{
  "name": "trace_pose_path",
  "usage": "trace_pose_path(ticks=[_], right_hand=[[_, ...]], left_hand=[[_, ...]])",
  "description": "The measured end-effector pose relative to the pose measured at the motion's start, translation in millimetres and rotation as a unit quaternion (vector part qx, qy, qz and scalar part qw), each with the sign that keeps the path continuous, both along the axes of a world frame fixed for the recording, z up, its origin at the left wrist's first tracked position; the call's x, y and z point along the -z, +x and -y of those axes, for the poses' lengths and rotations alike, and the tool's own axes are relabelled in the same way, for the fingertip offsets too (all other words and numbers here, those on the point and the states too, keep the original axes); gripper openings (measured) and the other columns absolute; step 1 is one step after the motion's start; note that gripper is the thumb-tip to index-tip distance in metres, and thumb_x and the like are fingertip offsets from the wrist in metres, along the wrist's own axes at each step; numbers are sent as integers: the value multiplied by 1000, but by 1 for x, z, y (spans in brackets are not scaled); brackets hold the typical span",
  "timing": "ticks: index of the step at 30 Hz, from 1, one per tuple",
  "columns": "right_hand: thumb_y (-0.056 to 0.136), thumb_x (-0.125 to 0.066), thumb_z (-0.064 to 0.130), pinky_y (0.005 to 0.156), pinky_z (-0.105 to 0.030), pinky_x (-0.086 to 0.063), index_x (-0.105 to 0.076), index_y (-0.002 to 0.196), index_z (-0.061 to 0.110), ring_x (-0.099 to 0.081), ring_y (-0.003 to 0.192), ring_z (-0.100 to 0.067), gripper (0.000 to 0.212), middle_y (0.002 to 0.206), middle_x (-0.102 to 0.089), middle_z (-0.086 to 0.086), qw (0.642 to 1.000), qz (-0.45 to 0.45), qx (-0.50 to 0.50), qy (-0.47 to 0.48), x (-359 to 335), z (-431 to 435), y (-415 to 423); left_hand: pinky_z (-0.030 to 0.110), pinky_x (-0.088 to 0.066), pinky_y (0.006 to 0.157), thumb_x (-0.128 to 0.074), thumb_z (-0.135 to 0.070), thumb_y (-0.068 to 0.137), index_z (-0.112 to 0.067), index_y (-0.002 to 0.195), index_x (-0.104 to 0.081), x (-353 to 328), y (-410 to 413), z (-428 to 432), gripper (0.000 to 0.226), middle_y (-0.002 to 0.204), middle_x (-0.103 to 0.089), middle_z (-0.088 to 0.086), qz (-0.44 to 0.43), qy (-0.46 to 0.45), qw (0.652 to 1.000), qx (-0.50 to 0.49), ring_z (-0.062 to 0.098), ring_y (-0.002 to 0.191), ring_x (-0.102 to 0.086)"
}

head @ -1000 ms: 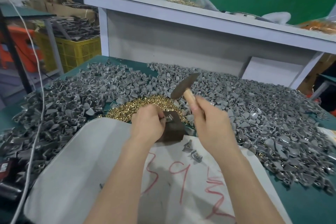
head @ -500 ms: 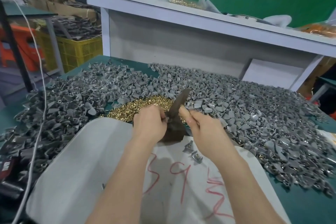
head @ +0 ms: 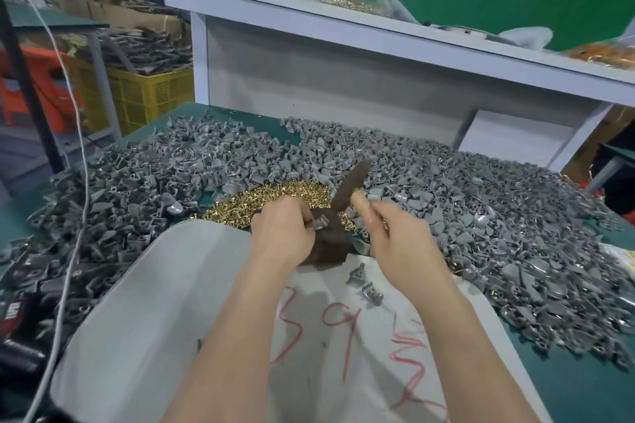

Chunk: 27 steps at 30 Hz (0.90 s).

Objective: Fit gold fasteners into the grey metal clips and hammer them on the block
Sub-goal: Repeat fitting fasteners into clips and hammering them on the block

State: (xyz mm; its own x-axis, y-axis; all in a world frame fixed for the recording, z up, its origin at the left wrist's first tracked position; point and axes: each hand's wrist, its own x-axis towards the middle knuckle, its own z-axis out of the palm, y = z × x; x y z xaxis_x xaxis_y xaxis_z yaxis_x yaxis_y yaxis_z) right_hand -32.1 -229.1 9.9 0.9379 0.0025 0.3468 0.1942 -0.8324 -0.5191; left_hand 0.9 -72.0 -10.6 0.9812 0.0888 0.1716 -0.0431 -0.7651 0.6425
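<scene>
While my left hand [head: 280,233] pinches the clip [head: 321,223] on the block [head: 332,245], my right hand [head: 402,244], curled round the hammer [head: 350,184], should tap squarely just past that pinch.

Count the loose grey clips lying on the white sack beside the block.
2. One clip lies just off the block's near right corner; the second clip lies nearer, beside it. Others may be hidden.
</scene>
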Motion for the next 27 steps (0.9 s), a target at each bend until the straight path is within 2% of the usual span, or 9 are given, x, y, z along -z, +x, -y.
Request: trace_pose_path(ticks=[4,7,11,14,17,20,22,25,27], right_hand=[[98,-36,45,60,-39,-53,-58,87,19,-61,56,-19,35,64,-58,0,997,-36,31,62,2,17,13],[97,-39,48,54,-31,-35,-52,68,17,-44,52,-17,45,53,-47,3,994,-105,34,29,14,27,22],[100,-40,28,57,-28,-35,-61,87,20,-54,70,-21,25,73,-59,0,984,-169,48,-30,30,29,28],[97,-46,30,70,-29,-41,-63,112,23,-55,83,-22,24,98,-59,-2,987,-96,106,-75,26,23,28],[93,-55,35,77,-25,-40,-58,123,31,-52,82,-6,31,99,-50,10,999,-9,1,-47,10,6,26],[91,-59,26,73,-18,-45,-64,106,30,-55,79,4,16,86,-57,20,990,-78,-115,-33,-2,-14,35],[90,-59,21,69,-13,-47,-65,97,28,-57,77,6,11,86,-62,19,996,-44,-62,49,-12,-15,51],[92,-56,23,84,-31,-54,-52,128,21,-61,98,-13,36,122,-60,-1,979,20,112,168,-29,-9,84],[93,-53,31,107,-51,-37,-19,149,28,-38,133,-33,66,151,-29,-14,984,-55,151,74,-28,-19,100]], left_hand=[[41,-47,91,-60,-15,88,-21,91,-70,2,1,0,12,103,-67,3,1,1,1000,-3,27,100,-59],[41,-46,93,-60,-19,90,-22,92,-70,2,2,1,10,104,-66,0,0,3,1000,-2,25,102,-59],[41,-43,97,-61,-23,91,-25,94,-70,3,3,1,10,105,-66,-3,-4,-1,1000,-3,21,103,-58],[43,-45,95,-61,-25,90,-26,92,-69,2,3,1,8,102,-66,-4,-3,-15,1000,10,21,101,-59],[41,-46,92,-63,-23,88,-29,83,-64,-2,1,5,8,94,-67,-5,10,-54,998,35,21,99,-60],[39,-46,91,-63,-22,87,-31,83,-61,-3,1,6,10,97,-65,-5,22,-101,993,53,19,99,-60],[35,-45,93,-62,-26,89,-26,98,-64,-4,3,3,9,110,-61,-4,53,-151,987,21,16,102,-58],[25,-39,92,-59,-23,91,-22,109,-60,-8,5,-3,18,117,-50,-4,129,-306,939,-85,7,99,-53],[25,-43,91,-56,-17,92,-27,100,-57,-11,5,-10,13,118,-48,-2,180,-420,875,-159,3,95,-53]])
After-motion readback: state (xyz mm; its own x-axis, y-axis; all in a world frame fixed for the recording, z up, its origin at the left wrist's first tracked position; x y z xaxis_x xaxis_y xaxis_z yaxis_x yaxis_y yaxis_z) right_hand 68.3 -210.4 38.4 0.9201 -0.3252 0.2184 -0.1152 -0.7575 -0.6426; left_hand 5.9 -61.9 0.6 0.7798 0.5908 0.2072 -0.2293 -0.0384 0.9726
